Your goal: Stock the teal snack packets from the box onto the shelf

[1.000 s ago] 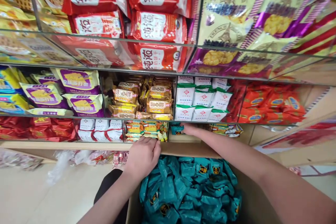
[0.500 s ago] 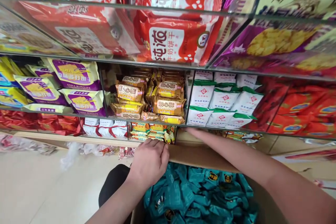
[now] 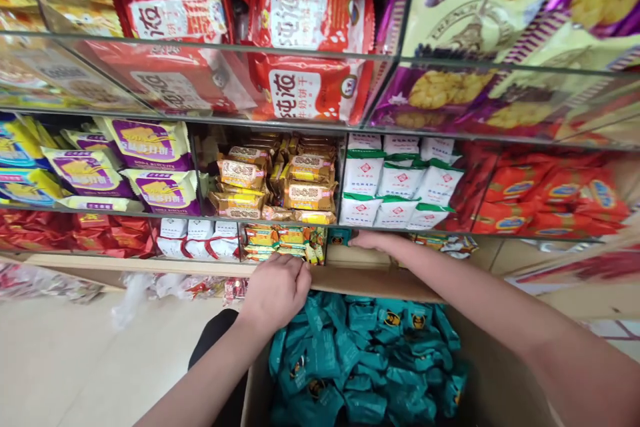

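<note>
My left hand [image 3: 279, 287] is closed over the raised flap of a cardboard box [image 3: 370, 282], fingers curled over its edge. Inside that box lies a heap of teal snack packets [image 3: 350, 363], some with a round yellow-and-black emblem. My right hand [image 3: 367, 240] reaches under the shelf above, into a bottom-row compartment [image 3: 357, 256]. At its fingertips, on the compartment's left side, is a teal packet [image 3: 339, 236], and the fingers appear pinched at its right edge. The shelf edge partly hides those fingers.
Yellow-and-green packets [image 3: 283, 240] fill the compartment on the left. Above are brown packets [image 3: 310, 193] and white-and-green packets [image 3: 397, 181]. Clear dividers and a glass shelf edge [image 3: 280, 119] cross the view. Red biscuit bags [image 3: 310, 83] stand higher. Plastic-wrapped goods [image 3: 185, 283] lie under the shelf.
The view has shifted, showing more of the upper shelf. The teal packet by my right hand now shows in the bottom compartment. My left hand stays on the box flap.
</note>
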Demonstrator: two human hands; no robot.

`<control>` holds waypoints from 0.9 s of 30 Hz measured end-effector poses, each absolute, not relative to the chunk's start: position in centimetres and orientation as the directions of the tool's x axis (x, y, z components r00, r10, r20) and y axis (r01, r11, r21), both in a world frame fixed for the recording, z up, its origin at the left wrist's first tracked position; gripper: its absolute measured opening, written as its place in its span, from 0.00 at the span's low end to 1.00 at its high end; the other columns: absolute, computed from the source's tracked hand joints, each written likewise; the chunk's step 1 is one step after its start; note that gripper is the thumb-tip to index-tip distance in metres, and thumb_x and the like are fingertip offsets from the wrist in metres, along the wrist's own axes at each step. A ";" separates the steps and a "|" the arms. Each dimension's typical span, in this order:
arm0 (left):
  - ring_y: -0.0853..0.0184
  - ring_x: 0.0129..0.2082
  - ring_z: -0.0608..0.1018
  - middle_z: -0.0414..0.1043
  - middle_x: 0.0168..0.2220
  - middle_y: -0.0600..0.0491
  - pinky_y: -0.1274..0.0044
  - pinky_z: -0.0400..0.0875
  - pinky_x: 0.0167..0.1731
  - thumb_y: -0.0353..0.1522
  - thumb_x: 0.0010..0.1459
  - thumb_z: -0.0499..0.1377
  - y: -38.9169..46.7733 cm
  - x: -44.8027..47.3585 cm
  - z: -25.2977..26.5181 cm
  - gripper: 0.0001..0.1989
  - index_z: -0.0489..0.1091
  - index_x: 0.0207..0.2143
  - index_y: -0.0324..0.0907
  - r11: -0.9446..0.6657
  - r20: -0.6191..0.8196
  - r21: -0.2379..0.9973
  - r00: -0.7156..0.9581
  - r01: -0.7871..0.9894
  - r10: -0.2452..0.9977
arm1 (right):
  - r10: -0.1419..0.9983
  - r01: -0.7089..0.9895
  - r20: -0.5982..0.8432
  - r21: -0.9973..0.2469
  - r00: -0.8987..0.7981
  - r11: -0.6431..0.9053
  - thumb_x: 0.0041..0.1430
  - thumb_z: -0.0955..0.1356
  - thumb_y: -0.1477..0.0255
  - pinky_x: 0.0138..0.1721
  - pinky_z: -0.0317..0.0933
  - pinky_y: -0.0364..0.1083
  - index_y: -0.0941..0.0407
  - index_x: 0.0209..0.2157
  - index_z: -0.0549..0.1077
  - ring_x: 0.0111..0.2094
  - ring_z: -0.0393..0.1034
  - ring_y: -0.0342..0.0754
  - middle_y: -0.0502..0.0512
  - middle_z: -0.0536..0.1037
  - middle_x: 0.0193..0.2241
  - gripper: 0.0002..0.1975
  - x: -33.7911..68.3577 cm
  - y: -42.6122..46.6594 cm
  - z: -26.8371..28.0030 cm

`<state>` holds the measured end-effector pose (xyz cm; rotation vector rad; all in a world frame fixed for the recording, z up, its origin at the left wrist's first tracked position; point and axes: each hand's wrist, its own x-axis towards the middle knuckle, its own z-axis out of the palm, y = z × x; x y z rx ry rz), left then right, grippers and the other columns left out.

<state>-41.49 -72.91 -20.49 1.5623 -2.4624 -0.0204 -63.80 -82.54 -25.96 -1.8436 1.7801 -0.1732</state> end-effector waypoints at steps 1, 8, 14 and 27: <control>0.65 0.29 0.71 0.70 0.25 0.53 0.73 0.61 0.33 0.35 0.58 0.42 -73.0 -41.5 -20.5 0.17 0.65 0.23 0.42 0.436 0.185 0.122 -0.411 -0.892 -0.893 | -0.948 -0.883 -0.294 -0.468 0.124 0.029 0.50 0.68 0.71 0.41 0.61 0.52 0.60 0.37 0.70 0.39 0.67 0.51 0.57 0.73 0.39 0.11 -64.3 -81.6 -24.6; 0.64 0.31 0.72 0.72 0.26 0.53 0.75 0.61 0.32 0.37 0.58 0.40 -73.1 -41.8 -20.3 0.19 0.66 0.24 0.42 0.435 0.189 0.077 -0.416 -0.897 -0.890 | -0.927 -0.797 0.151 -0.474 0.344 -0.374 0.58 0.60 0.71 0.45 0.57 0.48 0.56 0.38 0.69 0.41 0.64 0.48 0.55 0.73 0.37 0.09 -66.3 -66.2 -19.4; 0.63 0.33 0.73 0.73 0.29 0.52 0.74 0.62 0.33 0.38 0.59 0.39 -72.7 -42.1 -20.0 0.21 0.67 0.25 0.42 0.432 0.210 0.027 -0.417 -0.902 -0.884 | -0.987 -0.956 0.025 -0.246 0.157 -0.159 0.55 0.62 0.77 0.50 0.53 0.49 0.59 0.49 0.63 0.49 0.57 0.52 0.60 0.66 0.48 0.19 -66.1 -62.1 -28.1; 0.63 0.30 0.73 0.72 0.26 0.50 0.74 0.61 0.30 0.37 0.59 0.39 -71.9 -42.0 -19.4 0.21 0.67 0.24 0.41 0.446 0.259 -0.005 -0.432 -0.895 -0.864 | -0.970 -0.933 -0.049 -0.268 -0.237 0.242 0.45 0.68 0.73 0.41 0.57 0.51 0.59 0.45 0.67 0.43 0.62 0.58 0.63 0.71 0.41 0.21 -66.2 -62.7 -31.4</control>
